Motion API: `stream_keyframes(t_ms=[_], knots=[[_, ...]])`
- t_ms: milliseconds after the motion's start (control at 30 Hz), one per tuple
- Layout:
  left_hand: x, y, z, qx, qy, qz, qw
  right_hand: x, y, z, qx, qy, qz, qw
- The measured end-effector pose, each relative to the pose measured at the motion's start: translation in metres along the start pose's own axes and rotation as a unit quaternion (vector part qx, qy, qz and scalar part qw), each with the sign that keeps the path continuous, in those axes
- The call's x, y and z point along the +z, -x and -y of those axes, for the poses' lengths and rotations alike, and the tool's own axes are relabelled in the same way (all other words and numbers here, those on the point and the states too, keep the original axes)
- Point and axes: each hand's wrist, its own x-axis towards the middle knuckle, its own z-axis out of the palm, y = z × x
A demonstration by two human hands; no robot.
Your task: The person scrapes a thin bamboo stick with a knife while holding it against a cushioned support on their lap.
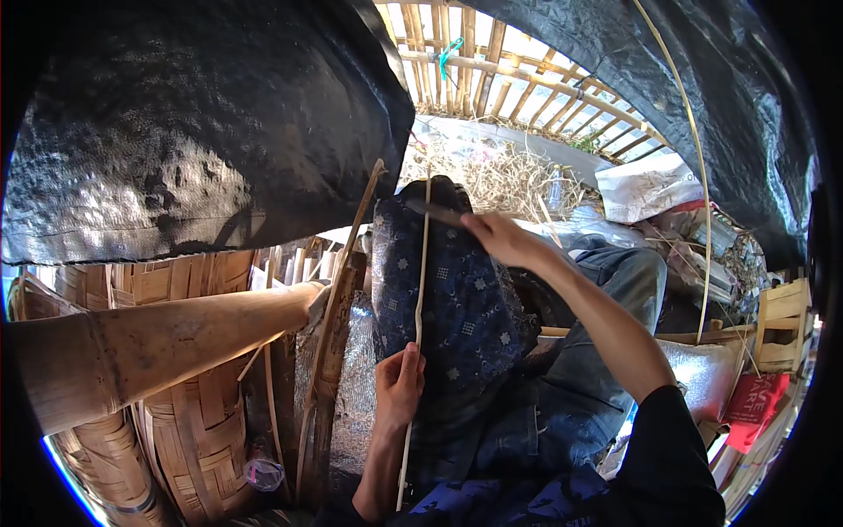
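Slender, pale bamboo strip (pixel 422 285) runs lengthwise in front of us, its upper part lying over a dark blue cloth with a pale floral pattern (pixel 474 303) draped across our lap. Our left hand (pixel 399 384) is closed around the strip's lower part, thumb pointing up along it, and the lower end passes beside our forearm toward our dark shirt. Our right hand (pixel 502 239) grips a flat, dark-bladed tool (pixel 445 214), whose blade crosses the strip near its upper end; we cannot tell which of the two lies on top there. Our faded blue jeans (pixel 628 281) show to the right of the cloth.

To our left, a thick tan bamboo pole (pixel 193 338) extends in front of brown woven bamboo panels (pixel 198 439), below a glossy black plastic sheet (pixel 176 114). Beyond our knees, we see a heap of straw-coloured shavings (pixel 509 171) near a slatted bamboo fence (pixel 487 63). A bright red bag (pixel 755 411) hangs at far right.
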Motion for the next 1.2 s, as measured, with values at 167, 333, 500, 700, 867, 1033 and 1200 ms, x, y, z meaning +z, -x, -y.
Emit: stream_keyframes(t_ms=[167,333,500,700,867,1033,1200], knots=[[0.003,0.002,-0.001,0.0,0.006,0.002,1.0,-0.009,0.023,0.011,0.016,0.021,0.041,0.999],[0.002,0.003,-0.004,-0.011,0.016,0.007,1.0,-0.023,0.018,0.013,0.035,0.003,0.103,0.994],[0.004,0.012,-0.019,-0.026,0.049,0.015,0.998,-0.044,0.01,0.02,0.11,-0.041,0.166,0.979],[0.011,0.011,-0.016,-0.009,0.021,0.022,0.999,-0.037,0.019,0.019,0.012,0.041,0.087,0.995],[0.017,0.006,0.002,0.012,0.017,0.03,0.999,-0.031,0.035,0.015,0.133,-0.015,0.106,0.985],[0.018,0.005,0.005,0.001,0.026,0.023,0.999,-0.024,0.045,0.0,0.054,0.019,0.132,0.99],[0.019,0.005,0.005,-0.009,0.049,0.019,0.999,-0.037,0.05,0.019,0.115,0.002,0.225,0.968]])
